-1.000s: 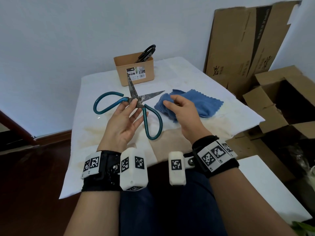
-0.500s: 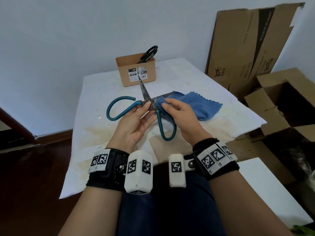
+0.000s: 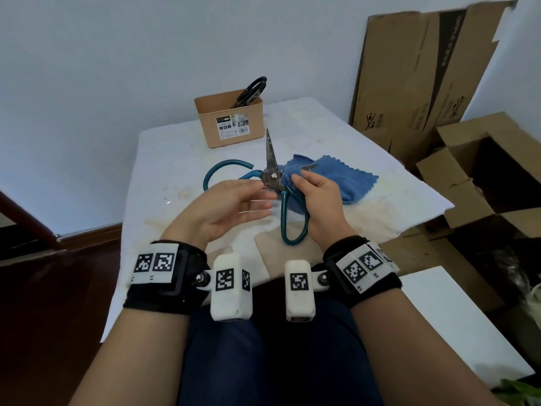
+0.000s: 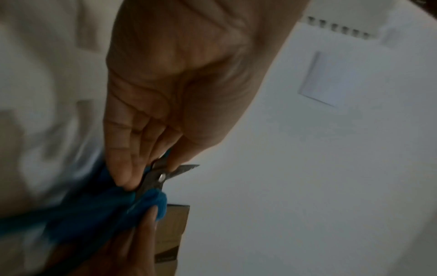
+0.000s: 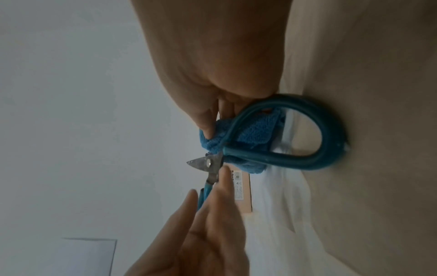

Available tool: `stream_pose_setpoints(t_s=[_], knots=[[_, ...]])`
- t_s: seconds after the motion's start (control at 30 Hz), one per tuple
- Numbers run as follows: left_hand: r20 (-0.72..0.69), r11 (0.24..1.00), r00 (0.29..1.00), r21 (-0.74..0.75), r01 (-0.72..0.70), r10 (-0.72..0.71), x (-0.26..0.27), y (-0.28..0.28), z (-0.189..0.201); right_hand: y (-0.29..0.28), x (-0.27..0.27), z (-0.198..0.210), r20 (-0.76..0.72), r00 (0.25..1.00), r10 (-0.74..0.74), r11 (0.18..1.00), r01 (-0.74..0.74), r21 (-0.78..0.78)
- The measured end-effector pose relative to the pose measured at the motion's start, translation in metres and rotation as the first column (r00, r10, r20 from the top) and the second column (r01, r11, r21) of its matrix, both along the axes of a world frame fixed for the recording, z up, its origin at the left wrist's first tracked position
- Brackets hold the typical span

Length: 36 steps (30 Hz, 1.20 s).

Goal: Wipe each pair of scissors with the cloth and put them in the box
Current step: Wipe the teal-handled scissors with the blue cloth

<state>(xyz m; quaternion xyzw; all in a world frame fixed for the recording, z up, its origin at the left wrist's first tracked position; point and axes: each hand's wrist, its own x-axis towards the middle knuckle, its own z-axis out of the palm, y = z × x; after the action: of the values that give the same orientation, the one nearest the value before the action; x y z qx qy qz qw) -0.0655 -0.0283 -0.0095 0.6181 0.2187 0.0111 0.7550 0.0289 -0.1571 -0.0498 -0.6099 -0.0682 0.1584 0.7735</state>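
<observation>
Teal-handled scissors (image 3: 272, 177) are held above the table with the blades spread, one blade pointing up. My left hand (image 3: 257, 194) pinches them beside the pivot (image 4: 161, 176) between thumb and fingers. With my right hand (image 3: 301, 183) I pinch a fold of the blue cloth (image 3: 345, 177) around the blade that points right, so most of that blade is hidden. The rest of the cloth lies on the table. In the right wrist view, one handle loop (image 5: 283, 161) hangs below my right hand. The tan box (image 3: 231, 124) stands at the table's far edge.
Black-handled scissors (image 3: 253, 89) stick up out of the box. The table (image 3: 175, 159) has a stained white cover. Open cardboard boxes (image 3: 483, 177) stand to the right, flattened cardboard (image 3: 424, 68) leans on the wall, and a white board (image 3: 453, 317) lies lower right.
My left hand carried the scissors rightward to the cloth and turned them. My right hand lifted a fold of cloth and wrapped it over the right-pointing blade.
</observation>
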Motion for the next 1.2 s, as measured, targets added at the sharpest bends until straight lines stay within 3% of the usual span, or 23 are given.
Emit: stream_pose_setpoints(t_s=[0.1, 0.2, 0.27, 0.33, 0.4, 0.47, 0.67, 1.0, 1.2], knots=[[0.062, 0.927, 0.998, 0.371, -0.049, 0.028, -0.007, 0.009, 0.014, -0.003, 0.003, 0.000, 0.000, 1.000, -0.014, 1.000, 0.014, -0.011], [0.237, 0.709, 0.962, 0.655, -0.263, 0.138, -0.007, 0.020, 0.024, -0.003, 0.003, 0.000, 0.042, 0.999, 0.012, 1.000, -0.011, -0.027], [0.127, 0.539, 0.987, 0.827, -0.159, 0.095, -0.004, 0.024, 0.025, 0.000, 0.002, 0.000, 0.086, 0.996, 0.028, 0.998, -0.023, -0.063], [-0.073, 0.496, 0.997, 0.865, 0.073, -0.020, 0.002, 0.028, 0.022, 0.002, 0.002, 0.000, 0.122, 0.992, 0.044, 0.995, -0.033, -0.092], [-0.180, 0.540, 0.977, 0.814, 0.215, -0.118, 0.007, 0.029, 0.019, 0.002, 0.001, 0.002, 0.158, 0.985, 0.065, 0.992, -0.047, -0.113], [-0.196, 0.626, 0.964, 0.733, 0.266, -0.180, 0.011, 0.030, 0.017, -0.001, 0.001, 0.005, 0.196, 0.976, 0.096, 0.989, -0.071, -0.133], [-0.135, 0.756, 0.964, 0.600, 0.263, -0.229, 0.011, 0.024, 0.007, -0.005, 0.003, 0.007, 0.278, 0.937, 0.211, 0.969, -0.162, -0.189], [-0.075, 0.875, 0.987, 0.455, 0.164, -0.145, -0.003, 0.024, -0.005, -0.005, 0.014, 0.014, 0.207, 0.978, 0.010, 0.984, 0.027, -0.175], [-0.030, 0.885, 0.988, 0.441, 0.150, -0.152, -0.003, 0.019, -0.005, -0.004, 0.002, 0.017, 0.288, 0.919, 0.269, 0.943, -0.191, -0.274]])
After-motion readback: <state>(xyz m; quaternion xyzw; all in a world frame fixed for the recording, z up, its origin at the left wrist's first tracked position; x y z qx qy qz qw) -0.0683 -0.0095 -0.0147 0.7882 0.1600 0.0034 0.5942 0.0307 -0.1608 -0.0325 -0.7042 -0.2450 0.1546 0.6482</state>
